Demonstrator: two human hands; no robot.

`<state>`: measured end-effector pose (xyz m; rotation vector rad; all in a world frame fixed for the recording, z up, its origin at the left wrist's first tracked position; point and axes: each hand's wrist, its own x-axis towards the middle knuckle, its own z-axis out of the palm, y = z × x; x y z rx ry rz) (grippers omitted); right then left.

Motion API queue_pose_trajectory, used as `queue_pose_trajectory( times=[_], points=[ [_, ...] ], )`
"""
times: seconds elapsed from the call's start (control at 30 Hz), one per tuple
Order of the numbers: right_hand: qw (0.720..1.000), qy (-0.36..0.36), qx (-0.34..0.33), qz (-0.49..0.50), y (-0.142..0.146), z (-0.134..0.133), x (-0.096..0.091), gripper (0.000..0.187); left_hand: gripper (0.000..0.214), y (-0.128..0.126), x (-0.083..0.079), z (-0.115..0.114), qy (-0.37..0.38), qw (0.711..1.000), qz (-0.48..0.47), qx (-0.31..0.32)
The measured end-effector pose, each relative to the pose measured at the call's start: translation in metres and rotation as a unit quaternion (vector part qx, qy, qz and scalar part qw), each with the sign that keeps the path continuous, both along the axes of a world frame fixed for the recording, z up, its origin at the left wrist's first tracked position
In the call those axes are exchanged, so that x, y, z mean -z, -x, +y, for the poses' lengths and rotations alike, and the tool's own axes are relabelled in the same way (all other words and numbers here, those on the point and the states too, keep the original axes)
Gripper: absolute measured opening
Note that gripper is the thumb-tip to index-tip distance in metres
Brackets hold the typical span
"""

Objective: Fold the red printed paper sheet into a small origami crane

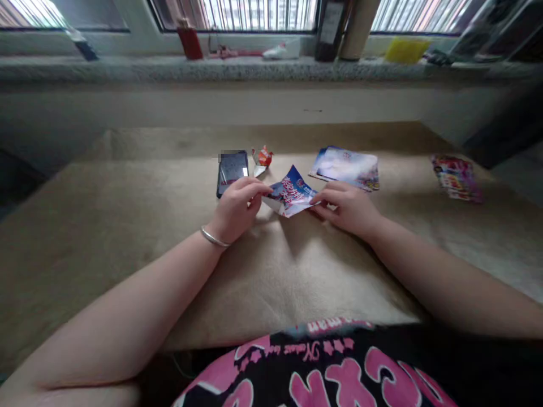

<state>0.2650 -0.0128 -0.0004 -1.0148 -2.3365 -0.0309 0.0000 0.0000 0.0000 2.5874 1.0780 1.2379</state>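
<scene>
A folded blue printed paper point(292, 193) with red lettering lies at the middle of the tan table point(127, 226). My left hand point(238, 208), with a silver bangle on its wrist, pinches the paper's left edge with closed fingers. My right hand point(348, 207) presses closed fingers on the paper's right corner. Just behind the paper sit a small folded red-and-white paper piece point(262, 158) and a dark phone point(232, 170) lying flat.
A stack of blue-and-white printed sheets point(345, 167) lies behind my right hand. A pink printed sheet point(457, 177) sits at the far right of the table. The stone windowsill point(254, 69) behind holds a red container point(189, 40), a yellow item point(406, 50) and other clutter.
</scene>
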Motion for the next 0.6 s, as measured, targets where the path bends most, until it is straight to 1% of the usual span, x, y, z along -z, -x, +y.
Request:
queue_pose_trajectory(
  times=[0.07,0.13,0.3,0.37,0.43,0.6],
  points=[
    [1.000,-0.004,-0.015,-0.009,0.002,0.000,-0.001,0.016,0.022,0.001,-0.001,0.001,-0.006,1.000,0.002,-0.005],
    [0.999,-0.010,-0.029,-0.026,0.002,0.000,-0.002,0.015,0.021,0.002,-0.002,0.001,-0.015,0.999,0.026,-0.016],
    [0.993,-0.040,-0.062,-0.092,0.002,0.001,-0.001,0.016,0.017,0.001,-0.003,-0.003,-0.041,0.986,0.148,-0.058],
    [0.991,-0.045,-0.070,-0.109,0.002,0.001,-0.001,0.017,0.018,-0.001,-0.004,-0.007,-0.040,0.983,0.166,-0.070],
    [0.990,-0.037,-0.077,-0.115,0.003,0.001,-0.001,0.017,0.020,-0.003,-0.006,-0.010,-0.036,0.981,0.176,-0.070],
    [0.989,0.011,-0.103,-0.103,0.005,0.000,0.000,0.017,0.027,-0.007,-0.009,-0.017,-0.011,0.976,0.205,-0.072]
  ],
)
